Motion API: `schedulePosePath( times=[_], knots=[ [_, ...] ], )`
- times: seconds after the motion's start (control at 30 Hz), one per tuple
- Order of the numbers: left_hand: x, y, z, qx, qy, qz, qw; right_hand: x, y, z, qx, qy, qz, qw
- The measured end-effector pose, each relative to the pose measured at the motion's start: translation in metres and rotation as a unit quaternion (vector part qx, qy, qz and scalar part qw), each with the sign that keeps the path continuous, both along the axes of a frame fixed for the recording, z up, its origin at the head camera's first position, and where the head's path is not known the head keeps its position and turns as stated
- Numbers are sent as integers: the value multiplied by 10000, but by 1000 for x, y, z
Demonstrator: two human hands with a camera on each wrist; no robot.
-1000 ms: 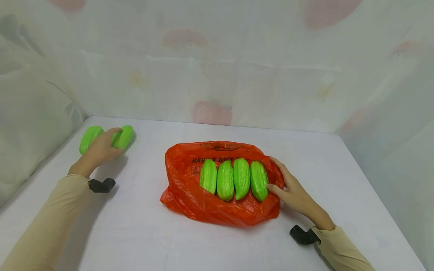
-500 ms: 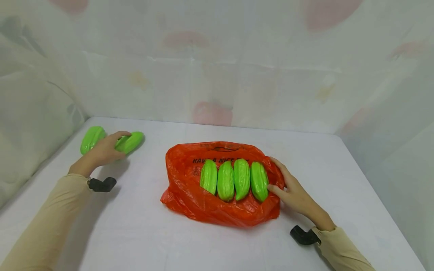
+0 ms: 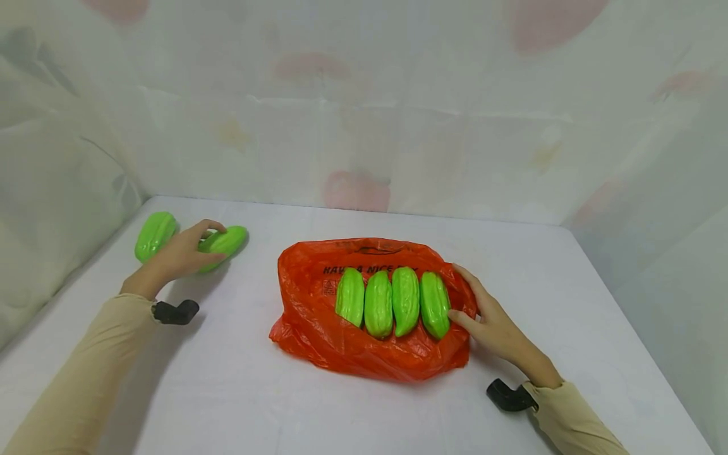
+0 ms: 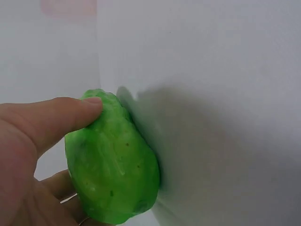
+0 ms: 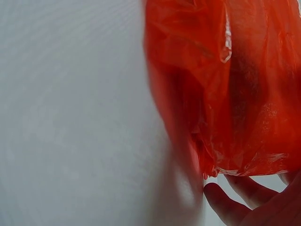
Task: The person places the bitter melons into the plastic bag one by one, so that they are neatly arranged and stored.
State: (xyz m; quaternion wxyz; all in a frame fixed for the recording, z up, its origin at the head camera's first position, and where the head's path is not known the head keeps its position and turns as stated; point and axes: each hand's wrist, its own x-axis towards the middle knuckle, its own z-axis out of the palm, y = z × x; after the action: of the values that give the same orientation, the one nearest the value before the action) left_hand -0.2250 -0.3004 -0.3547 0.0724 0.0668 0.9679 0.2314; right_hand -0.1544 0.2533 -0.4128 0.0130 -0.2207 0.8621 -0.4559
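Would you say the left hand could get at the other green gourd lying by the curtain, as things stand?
Probably yes. That gourd lies bare on the table, just beside the left hand, with nothing over it. But the hand already grips another gourd, so it would likely have to let that go first.

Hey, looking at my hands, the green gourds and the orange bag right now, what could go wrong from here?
1. The left hand holds one green gourd with thumb and fingers only; in the left wrist view the grip looks shallow, so it might slip.
2. A second loose gourd lies beside that hand and could get knocked.
3. Four gourds lie in a row on the orange plastic bag; if the right hand at its edge shifts, they may roll.
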Motion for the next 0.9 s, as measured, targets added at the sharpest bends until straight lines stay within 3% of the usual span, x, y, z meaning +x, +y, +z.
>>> schedulePosePath(
  times=[0.17, 0.63, 0.9],
  knots=[
    [1, 2, -1, -83, 150, -70, 9998, 0, -1, 0, 29, -17, -20, 10000],
    [11, 15, 3, 24, 588, 122, 9982, 1, -2, 2, 26, 81, 18, 10000],
    [17, 27, 10, 66, 765, 134, 9970, 1, -2, 2, 23, 57, 30, 10000]
  ],
)
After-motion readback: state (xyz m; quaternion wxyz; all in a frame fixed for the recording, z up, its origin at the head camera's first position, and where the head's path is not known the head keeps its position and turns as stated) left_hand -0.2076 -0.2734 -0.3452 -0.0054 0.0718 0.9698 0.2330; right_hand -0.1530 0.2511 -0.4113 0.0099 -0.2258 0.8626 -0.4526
